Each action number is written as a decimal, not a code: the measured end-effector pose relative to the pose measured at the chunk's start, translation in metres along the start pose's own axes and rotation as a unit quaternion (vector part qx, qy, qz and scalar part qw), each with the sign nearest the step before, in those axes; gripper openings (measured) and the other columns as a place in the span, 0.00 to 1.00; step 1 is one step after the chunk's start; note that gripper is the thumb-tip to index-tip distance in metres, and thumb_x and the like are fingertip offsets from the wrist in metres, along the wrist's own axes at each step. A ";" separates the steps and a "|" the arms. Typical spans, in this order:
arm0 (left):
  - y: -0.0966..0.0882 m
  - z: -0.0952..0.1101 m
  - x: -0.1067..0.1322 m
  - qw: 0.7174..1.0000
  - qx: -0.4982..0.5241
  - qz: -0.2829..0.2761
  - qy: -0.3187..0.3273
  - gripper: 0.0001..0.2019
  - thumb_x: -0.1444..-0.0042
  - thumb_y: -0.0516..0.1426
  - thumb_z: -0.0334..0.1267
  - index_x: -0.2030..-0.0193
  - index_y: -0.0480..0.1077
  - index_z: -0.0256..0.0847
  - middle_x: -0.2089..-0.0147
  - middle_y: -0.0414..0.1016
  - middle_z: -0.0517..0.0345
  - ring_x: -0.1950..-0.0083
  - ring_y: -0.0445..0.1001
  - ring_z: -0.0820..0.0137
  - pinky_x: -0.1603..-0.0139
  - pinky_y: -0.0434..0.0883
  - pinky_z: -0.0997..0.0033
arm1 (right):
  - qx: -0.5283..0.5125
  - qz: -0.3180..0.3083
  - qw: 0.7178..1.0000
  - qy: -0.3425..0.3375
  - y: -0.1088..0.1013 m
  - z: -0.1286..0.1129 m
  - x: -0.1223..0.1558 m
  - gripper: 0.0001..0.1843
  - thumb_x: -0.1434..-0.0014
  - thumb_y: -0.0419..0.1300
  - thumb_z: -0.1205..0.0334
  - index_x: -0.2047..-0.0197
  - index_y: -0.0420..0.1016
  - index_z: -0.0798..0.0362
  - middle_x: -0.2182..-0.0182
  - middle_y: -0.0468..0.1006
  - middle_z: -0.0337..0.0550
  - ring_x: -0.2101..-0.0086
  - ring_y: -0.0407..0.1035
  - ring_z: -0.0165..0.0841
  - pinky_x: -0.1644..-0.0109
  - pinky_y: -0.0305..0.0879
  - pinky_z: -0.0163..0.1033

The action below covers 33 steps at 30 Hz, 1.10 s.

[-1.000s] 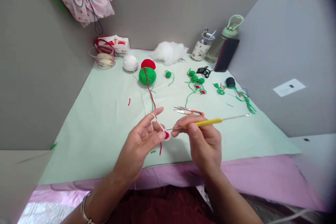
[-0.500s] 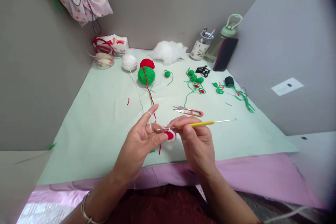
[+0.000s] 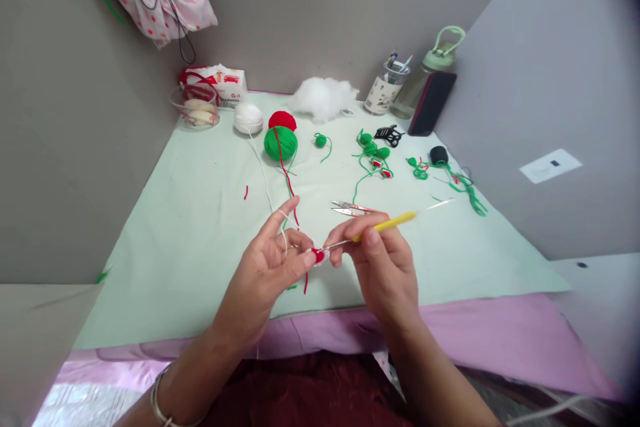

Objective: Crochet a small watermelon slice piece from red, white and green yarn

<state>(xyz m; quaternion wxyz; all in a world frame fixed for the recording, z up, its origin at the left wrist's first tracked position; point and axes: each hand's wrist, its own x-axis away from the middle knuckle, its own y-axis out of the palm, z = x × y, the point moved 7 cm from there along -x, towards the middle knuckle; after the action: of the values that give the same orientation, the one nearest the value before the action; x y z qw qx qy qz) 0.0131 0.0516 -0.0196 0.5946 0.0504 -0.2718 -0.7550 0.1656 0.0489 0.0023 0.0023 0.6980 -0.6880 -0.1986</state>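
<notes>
Between thumb and fingers, my left hand (image 3: pixel 270 257) pinches a small red-and-white crochet piece (image 3: pixel 319 256). White yarn (image 3: pixel 261 165) runs from the white ball (image 3: pixel 249 119) over its raised index finger. A crochet hook with a yellow handle (image 3: pixel 393 223) is gripped in my right hand (image 3: pixel 383 257), tilted up to the right. The hook's metal tip meets the edge of the crochet piece. Red yarn (image 3: pixel 291 190) trails from the red ball (image 3: pixel 283 121) down behind my left hand. Orange-handled thread snips (image 3: pixel 350 207) lie behind my right hand, which partly covers them.
A green yarn ball (image 3: pixel 281 144) sits against the red one. White stuffing (image 3: pixel 324 99), a pen cup (image 3: pixel 385 88), a bottle (image 3: pixel 417 83) and a phone (image 3: pixel 433 104) line the back. Small green crochet pieces (image 3: pixel 373 145) and a black hair clip (image 3: pixel 389 135) lie at right.
My right hand has shifted slightly right, and the hook now tilts more steeply, its tip drawn to the piece's edge. The left hand keeps its hold; the piece has turned a little.
</notes>
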 end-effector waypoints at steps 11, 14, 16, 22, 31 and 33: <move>0.000 -0.004 -0.001 0.999 0.025 0.033 0.020 0.45 0.47 0.72 0.36 0.24 0.60 0.47 0.67 0.74 0.66 0.70 0.68 0.76 0.66 0.69 0.76 | 0.410 -0.071 0.876 -0.245 0.017 -0.024 0.028 0.23 0.37 0.67 0.71 0.43 0.82 0.37 0.54 0.86 0.43 0.56 0.81 0.39 0.55 0.79 0.42; 0.000 -0.010 -0.003 0.994 0.097 0.008 -0.049 0.39 0.48 0.73 0.35 0.29 0.67 0.38 0.70 0.72 0.65 0.69 0.68 0.77 0.64 0.67 0.78 | 0.337 -0.033 0.913 -0.228 0.011 -0.023 0.024 0.19 0.33 0.64 0.69 0.44 0.83 0.38 0.57 0.85 0.43 0.58 0.80 0.39 0.55 0.78 0.44; -0.003 -0.008 -0.004 0.992 0.112 0.010 -0.059 0.36 0.47 0.72 0.33 0.32 0.70 0.36 0.68 0.73 0.64 0.70 0.65 0.79 0.66 0.64 0.80 | 0.234 0.014 0.957 -0.168 0.001 -0.019 0.015 0.14 0.28 0.58 0.66 0.49 0.84 0.43 0.63 0.84 0.43 0.64 0.78 0.36 0.58 0.77 0.45; -0.001 -0.003 -0.005 0.998 0.061 0.010 -0.008 0.27 0.45 0.71 0.34 0.38 0.77 0.44 0.63 0.76 0.61 0.63 0.71 0.75 0.57 0.68 0.76 | 0.116 0.003 0.989 -0.091 0.005 -0.010 0.000 0.10 0.28 0.61 0.60 0.56 0.85 0.46 0.61 0.85 0.43 0.67 0.76 0.34 0.61 0.76 0.43; 0.001 -0.013 -0.008 0.992 0.110 0.004 -0.055 0.25 0.46 0.72 0.35 0.40 0.79 0.40 0.76 0.65 0.71 0.78 0.53 0.82 0.63 0.70 0.77 | 0.364 -0.016 0.899 -0.242 0.017 -0.029 0.018 0.17 0.32 0.63 0.70 0.47 0.85 0.41 0.54 0.86 0.46 0.57 0.80 0.39 0.55 0.78 0.45; 0.000 -0.014 -0.009 0.986 0.145 -0.003 -0.080 0.21 0.45 0.71 0.34 0.44 0.81 0.37 0.81 0.55 0.76 0.79 0.41 0.82 0.58 0.73 0.76 | 0.286 0.028 0.937 -0.197 0.005 -0.026 0.011 0.14 0.30 0.61 0.68 0.50 0.85 0.42 0.61 0.86 0.43 0.61 0.78 0.36 0.56 0.77 0.44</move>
<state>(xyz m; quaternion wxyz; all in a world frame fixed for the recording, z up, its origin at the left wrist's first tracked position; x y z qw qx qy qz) 0.0208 0.0555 -0.0337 0.5549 0.0768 -0.4250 -0.7110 0.1677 0.0313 0.0244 -0.3277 0.5967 -0.7215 -0.1265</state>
